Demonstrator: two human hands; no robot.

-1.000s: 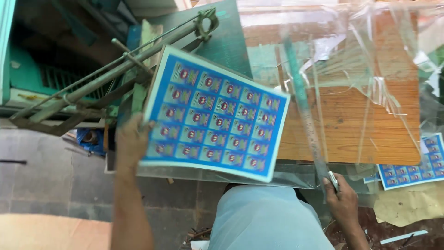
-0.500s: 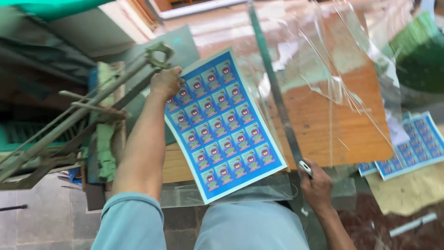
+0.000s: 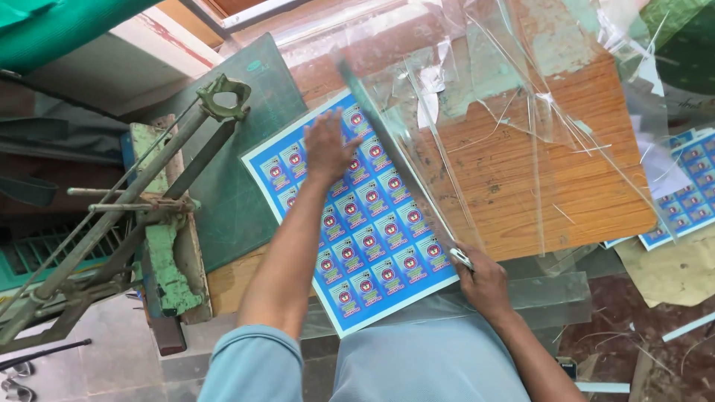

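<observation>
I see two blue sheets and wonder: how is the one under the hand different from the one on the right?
The near sheet lies in full view on the table, pressed by the left hand. The far sheet is at the picture's edge, partly under clear film, untouched. Both are blue with rows of small labels.

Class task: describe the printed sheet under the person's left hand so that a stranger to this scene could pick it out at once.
Start at the wooden board. The blue sheet of round labels lies at its left edge, pressed flat by the left hand. Unlike the similar sheets at the far right, it lies fully uncovered beside the green cutter.
</observation>
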